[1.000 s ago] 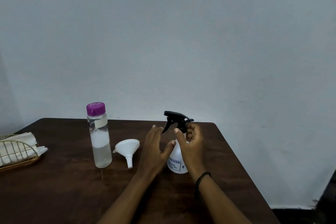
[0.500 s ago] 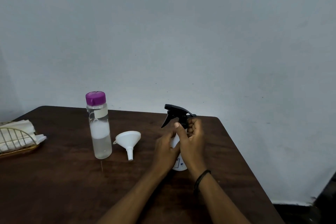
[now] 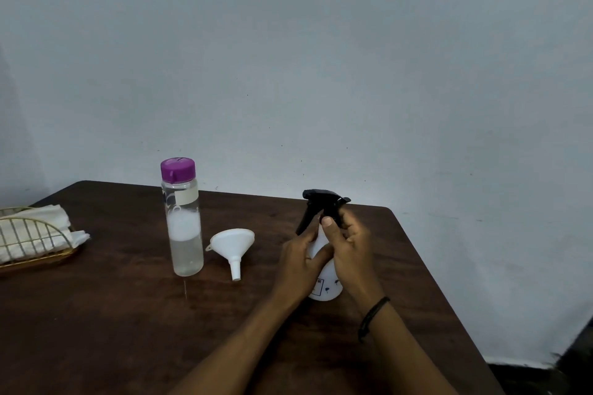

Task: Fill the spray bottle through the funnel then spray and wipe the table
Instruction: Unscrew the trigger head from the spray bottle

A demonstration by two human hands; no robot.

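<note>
A white spray bottle (image 3: pixel 328 285) with a black trigger head (image 3: pixel 321 202) stands upright on the dark wooden table (image 3: pixel 128 314). My left hand (image 3: pixel 296 261) wraps around the bottle's white body from the left. My right hand (image 3: pixel 351 247) grips the black collar just under the trigger head. To the left, a white funnel (image 3: pixel 233 244) lies on its side, spout toward me. Further left stands a clear water bottle (image 3: pixel 184 224) with a purple cap, partly full of liquid.
A gold wire basket (image 3: pixel 38 250) with folded white cloths sits at the table's left edge. The table's right edge and far edge run close to a pale wall. A dark floor strip shows at the lower right.
Both hands have closed on the spray bottle: the left hand now wraps its body, the right hand has shifted up onto the collar. The view has tilted slightly.
</note>
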